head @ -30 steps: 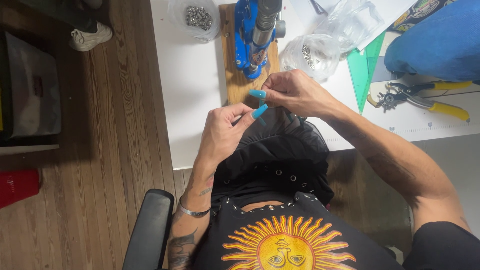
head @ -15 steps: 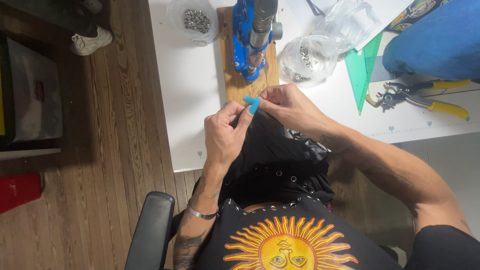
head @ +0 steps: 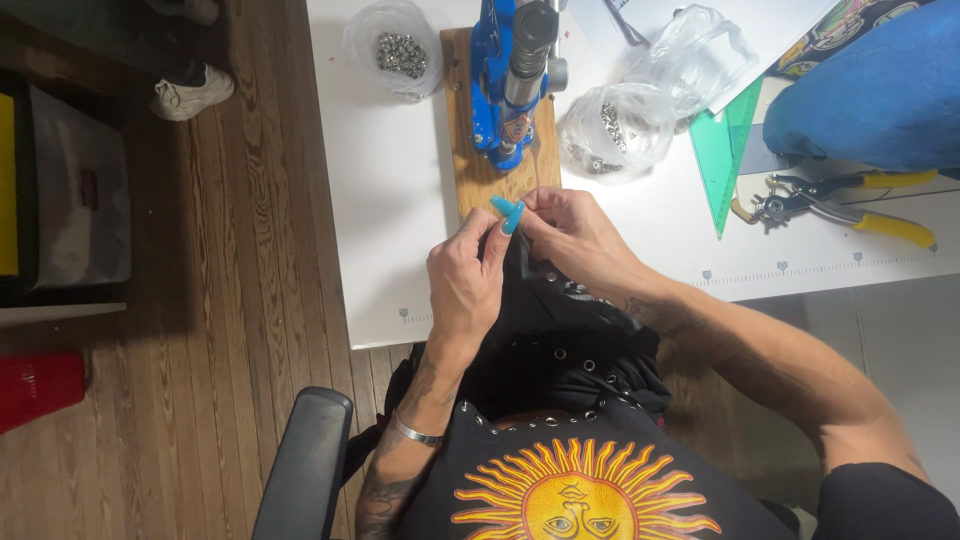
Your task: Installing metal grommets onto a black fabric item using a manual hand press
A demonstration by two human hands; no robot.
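Hands meet at near edge of white surface (head: 400, 200). Left hand (head: 465, 285) and right hand (head: 575, 235) both pinch black fabric (head: 560, 330), just before blue press (head: 505, 80). Advice: keep fabric flat, stud hole centred, fingertips away from press head.

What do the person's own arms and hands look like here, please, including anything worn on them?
Both forearms are bare and tattooed. The left hand has long blue-painted nails, and a silver bangle sits on that wrist. The right hand wears no visible jewellery; a black short sleeve covers that upper arm.
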